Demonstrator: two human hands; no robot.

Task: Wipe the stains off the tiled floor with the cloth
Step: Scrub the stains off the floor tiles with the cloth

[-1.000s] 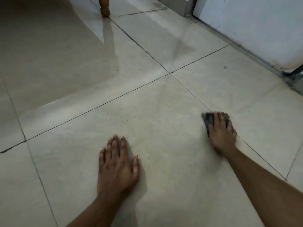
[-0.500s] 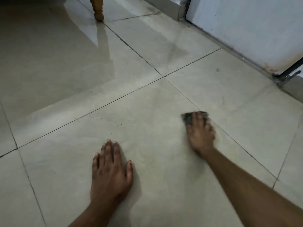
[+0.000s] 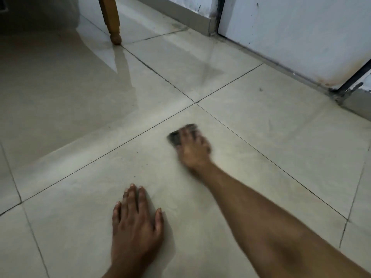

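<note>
A small dark grey cloth (image 3: 175, 138) lies on the beige tiled floor (image 3: 281, 137) under my right hand (image 3: 192, 146), which presses it flat with the fingers spread over it; the hand is motion-blurred. Only the cloth's left and far edges show past the fingers. My left hand (image 3: 136, 223) rests palm down on the same tile, nearer to me, fingers straight. Small dark specks (image 3: 140, 157) dot the tile between the two hands and near the grout line.
A wooden furniture leg (image 3: 112, 21) stands on the floor at the back left. A white door (image 3: 291, 37) and a grey skirting board (image 3: 180, 13) run along the back right. A dark mark (image 3: 260, 89) sits on the far right tile.
My right hand has slid the cloth leftwards across the tile, away from the grout line on the right. My left hand has stayed planted. The view has tilted up a little.
</note>
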